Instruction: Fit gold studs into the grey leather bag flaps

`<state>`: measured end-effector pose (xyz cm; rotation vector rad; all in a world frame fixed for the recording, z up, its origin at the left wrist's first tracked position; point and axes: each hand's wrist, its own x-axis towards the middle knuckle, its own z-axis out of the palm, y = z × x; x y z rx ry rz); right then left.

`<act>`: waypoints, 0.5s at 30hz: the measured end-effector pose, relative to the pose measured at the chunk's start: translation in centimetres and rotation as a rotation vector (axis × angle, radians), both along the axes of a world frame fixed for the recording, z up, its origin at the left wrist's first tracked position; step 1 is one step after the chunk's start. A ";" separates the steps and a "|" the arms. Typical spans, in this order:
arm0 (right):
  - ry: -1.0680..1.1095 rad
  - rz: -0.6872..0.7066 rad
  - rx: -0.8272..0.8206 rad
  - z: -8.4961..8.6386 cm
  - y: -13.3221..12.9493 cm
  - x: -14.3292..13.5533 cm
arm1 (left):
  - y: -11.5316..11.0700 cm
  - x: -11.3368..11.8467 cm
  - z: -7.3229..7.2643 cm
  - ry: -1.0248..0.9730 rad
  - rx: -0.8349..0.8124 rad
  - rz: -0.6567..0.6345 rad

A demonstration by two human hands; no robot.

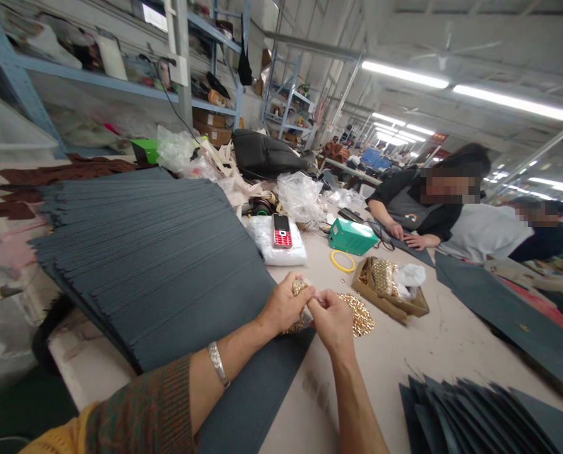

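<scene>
My left hand [285, 304] is closed on a small clear plastic bag [304, 315] with gold-coloured metal pieces inside. Beside it my right hand [332, 318] pinches the bag's plastic near the top, so the two hands almost touch. Just behind my right hand lies a loose heap of gold-coloured metal pieces [360, 315] on the table. Under my left forearm spreads a large fanned stack of dark blue-grey sheets [168, 252]. What kind of metal pieces they are is too small to tell.
To the right stands a cardboard box [380, 299] with more gold pieces and plastic. Behind are a yellow ring [342, 261], a green box [353, 236] and a red phone [282, 231] on a white packet [288, 255]. Dark sheets [470, 419] lie front right; a co-worker [413, 202] sits across.
</scene>
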<state>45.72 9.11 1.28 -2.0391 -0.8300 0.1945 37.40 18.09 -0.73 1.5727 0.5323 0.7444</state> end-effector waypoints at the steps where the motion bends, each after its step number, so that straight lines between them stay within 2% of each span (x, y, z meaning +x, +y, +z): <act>1: -0.048 -0.011 -0.004 -0.1 0.1 -0.1 | 0.0 -0.1 0.1 0.018 0.016 0.021; 7: -0.235 -0.076 -0.030 -0.4 0.5 -0.4 | -0.5 -0.6 0.9 0.121 0.099 0.089; 10: -0.258 -0.095 -0.020 -0.8 0.6 -0.2 | -0.7 -0.7 1.0 0.136 0.150 0.087; 15: -0.250 -0.098 -0.014 -1.4 0.5 0.3 | -1.0 -0.7 0.9 0.161 0.326 0.078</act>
